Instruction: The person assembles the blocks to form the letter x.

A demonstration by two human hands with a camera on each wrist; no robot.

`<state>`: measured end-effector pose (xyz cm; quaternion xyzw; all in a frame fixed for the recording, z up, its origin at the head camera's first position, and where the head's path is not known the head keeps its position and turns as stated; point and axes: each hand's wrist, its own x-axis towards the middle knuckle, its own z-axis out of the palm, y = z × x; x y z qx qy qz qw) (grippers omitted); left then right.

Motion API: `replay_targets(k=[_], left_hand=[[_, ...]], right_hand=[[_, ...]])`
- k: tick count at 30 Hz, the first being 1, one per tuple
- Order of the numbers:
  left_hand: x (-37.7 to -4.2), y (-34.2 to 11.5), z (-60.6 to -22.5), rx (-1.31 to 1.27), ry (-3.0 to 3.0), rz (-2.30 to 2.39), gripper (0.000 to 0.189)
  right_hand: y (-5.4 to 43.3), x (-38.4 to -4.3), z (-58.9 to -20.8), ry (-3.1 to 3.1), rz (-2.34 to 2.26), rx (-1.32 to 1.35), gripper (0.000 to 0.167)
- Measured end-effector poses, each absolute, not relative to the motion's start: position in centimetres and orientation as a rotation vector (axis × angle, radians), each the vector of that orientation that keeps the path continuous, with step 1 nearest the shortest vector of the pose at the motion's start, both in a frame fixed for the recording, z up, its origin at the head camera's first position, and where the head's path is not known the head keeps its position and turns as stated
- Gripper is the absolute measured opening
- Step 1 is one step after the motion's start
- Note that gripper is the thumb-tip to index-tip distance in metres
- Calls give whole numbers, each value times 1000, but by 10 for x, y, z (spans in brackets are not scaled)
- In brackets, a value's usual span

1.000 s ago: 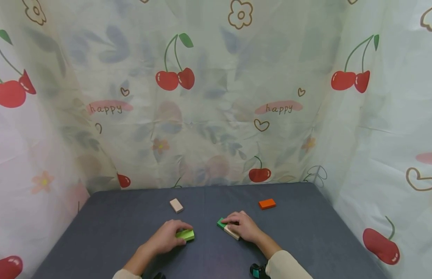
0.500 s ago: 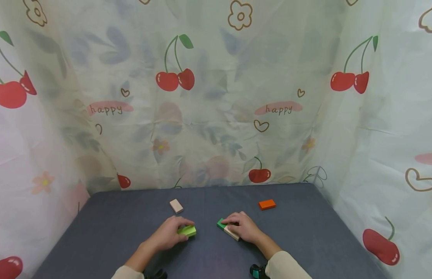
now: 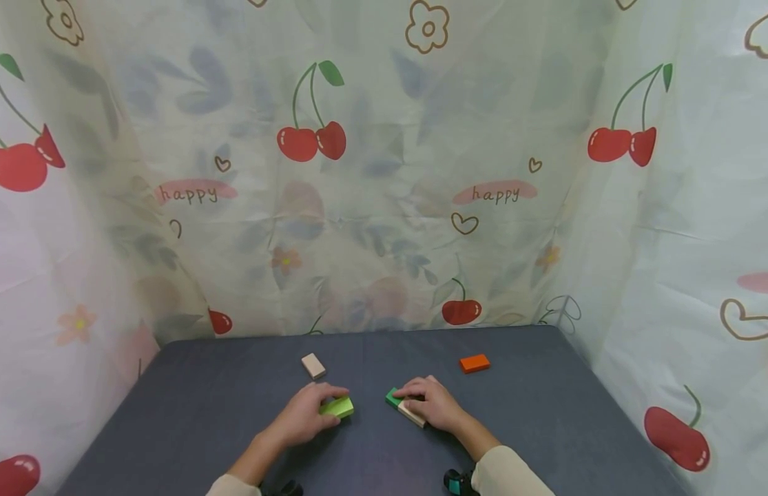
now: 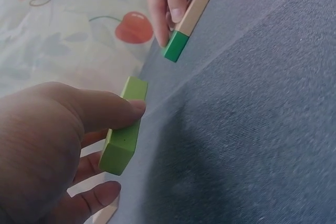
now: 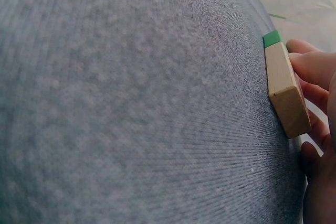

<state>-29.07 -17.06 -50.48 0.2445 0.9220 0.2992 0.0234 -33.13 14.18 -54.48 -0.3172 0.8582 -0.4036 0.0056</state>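
Note:
My left hand (image 3: 304, 418) pinches a lime-green block (image 3: 339, 408) between thumb and fingers. In the left wrist view that lime-green block (image 4: 118, 148) is held over the dark cloth, a shadow beside it. To its right, a plain wooden block (image 3: 412, 415) and a green block (image 3: 392, 396) lie end to end on the table. My right hand (image 3: 438, 405) grips the plain wooden block, one finger reaching the green one. The left wrist view shows the fingertips along the side of this pair, the green block (image 4: 176, 46) pointing toward the left hand.
A pale wooden block (image 3: 313, 366) lies beyond the left hand, and an orange block (image 3: 474, 363) lies far right. Dark grey cloth covers the table (image 3: 371, 461). A cherry-printed curtain (image 3: 371, 172) encloses its back and sides.
My left hand has moved right and slightly forward with the lime-green block, closer to the green and wooden pair. The right hand has stayed in place.

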Motion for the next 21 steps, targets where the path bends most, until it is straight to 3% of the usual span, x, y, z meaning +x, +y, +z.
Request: replay_targets(k=[21], left_hand=[[-281,-148,-524,815,2882,1099,44]], right_hand=[[142,-329,-544,2699,-1232,-928,24]])
